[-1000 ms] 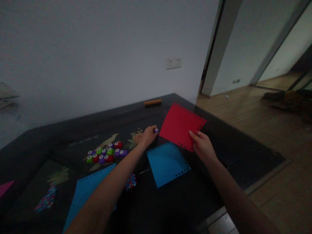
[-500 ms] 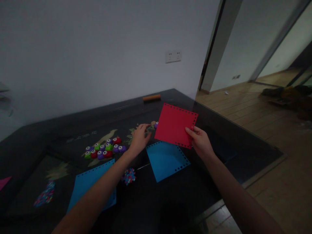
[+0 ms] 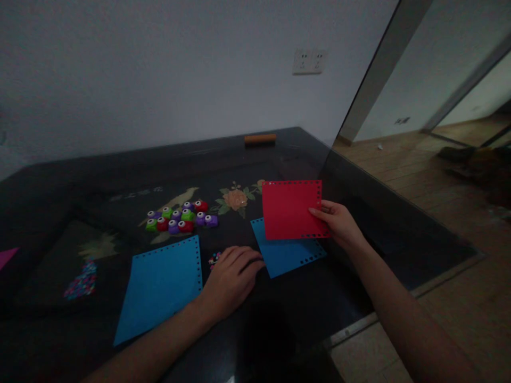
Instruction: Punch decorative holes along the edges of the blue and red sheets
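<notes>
My right hand (image 3: 335,221) holds up a red paper sheet (image 3: 293,210) by its right side, thumb on the front and the other fingers partly behind. Small cut-out holes run along its top, right side and part of its bottom. Behind and below it lies a blue sheet (image 3: 279,258) with similar holes. My left hand (image 3: 235,274) is low over the table, fingers loosely bent and apart, fingertips by that sheet's left edge; whether they touch it I cannot tell. A pile of coloured paper bits (image 3: 214,259) is partly hidden behind this hand.
Several small purple, green and red craft punches (image 3: 175,218) stand grouped on the dark table (image 3: 223,159). Another blue sheet (image 3: 159,287) lies at left, with more paper bits (image 3: 82,281) and a pink corner (image 3: 7,256) beyond. A brown roll (image 3: 260,139) lies near the wall.
My left hand has drawn back toward me, from near the red sheet's left edge to the paper bits. The red sheet has turned more level. A purple punch beside it is no longer visible.
</notes>
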Tool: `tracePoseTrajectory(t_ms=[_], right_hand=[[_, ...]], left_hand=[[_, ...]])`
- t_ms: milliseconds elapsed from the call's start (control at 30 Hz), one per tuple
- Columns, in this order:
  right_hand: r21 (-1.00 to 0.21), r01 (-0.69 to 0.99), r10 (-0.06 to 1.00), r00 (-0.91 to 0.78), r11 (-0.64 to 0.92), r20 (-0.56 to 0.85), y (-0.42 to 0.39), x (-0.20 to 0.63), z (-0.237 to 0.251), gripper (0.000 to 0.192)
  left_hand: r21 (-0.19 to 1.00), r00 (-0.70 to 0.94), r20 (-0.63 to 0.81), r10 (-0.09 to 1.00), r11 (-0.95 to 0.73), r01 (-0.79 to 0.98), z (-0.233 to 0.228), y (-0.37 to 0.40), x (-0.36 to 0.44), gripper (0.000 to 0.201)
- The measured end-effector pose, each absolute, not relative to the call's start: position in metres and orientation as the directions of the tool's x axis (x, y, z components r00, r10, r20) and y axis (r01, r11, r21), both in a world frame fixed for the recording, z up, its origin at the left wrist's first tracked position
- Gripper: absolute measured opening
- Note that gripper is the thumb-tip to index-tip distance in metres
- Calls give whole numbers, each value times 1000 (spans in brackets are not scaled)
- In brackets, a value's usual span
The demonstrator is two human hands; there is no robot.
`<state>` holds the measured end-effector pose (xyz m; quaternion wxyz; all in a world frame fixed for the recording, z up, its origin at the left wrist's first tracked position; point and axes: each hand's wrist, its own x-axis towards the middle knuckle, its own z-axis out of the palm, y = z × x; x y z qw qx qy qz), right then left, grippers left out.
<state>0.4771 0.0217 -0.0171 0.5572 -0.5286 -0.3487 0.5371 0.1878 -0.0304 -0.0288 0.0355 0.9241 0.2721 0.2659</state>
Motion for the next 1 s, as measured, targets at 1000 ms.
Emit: tracePoseTrajectory(t_ms=[1000], right_hand=[[-939,126,946,-9,-321,-324,17,478,-21,38]], left_hand=[[147,749,296,593,-803,577,-42,-45,201,41]])
